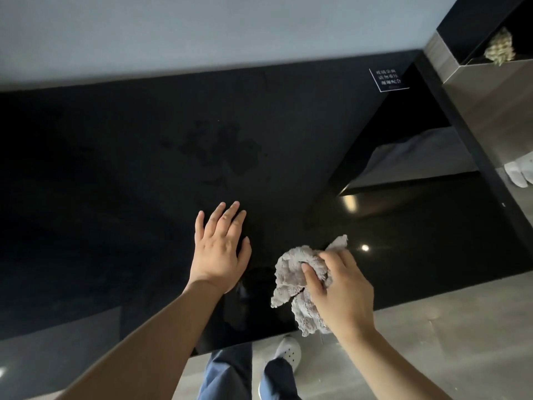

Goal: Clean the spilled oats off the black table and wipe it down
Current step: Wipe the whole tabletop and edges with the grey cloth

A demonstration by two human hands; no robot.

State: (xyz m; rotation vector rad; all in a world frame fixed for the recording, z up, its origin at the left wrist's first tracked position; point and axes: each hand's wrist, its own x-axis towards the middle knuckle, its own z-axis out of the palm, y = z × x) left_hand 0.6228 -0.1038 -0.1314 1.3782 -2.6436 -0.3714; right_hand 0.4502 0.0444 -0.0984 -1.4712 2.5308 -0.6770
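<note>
Gripping crumpled grey cloth (pixel 290 274), right hand (pixel 343 290) curls thumb and fingers round bunch, over black table (pixel 115 174) near edge, right part. Left hand (pixel 219 249) flat on table, front-middle, fingers straight and spread, holding nothing. Cloth likely light, soft, floppy, plush; best bunched in palm, loose tails tucked under. Dull smeared patch (pixel 227 148) toward table's far side. Oats not discernible.

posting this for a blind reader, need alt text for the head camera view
A person's right hand grips a crumpled grey cloth at the near edge of a black table, while the left hand rests flat on it, fingers straight. Faint smears mark the tabletop beyond.
</note>
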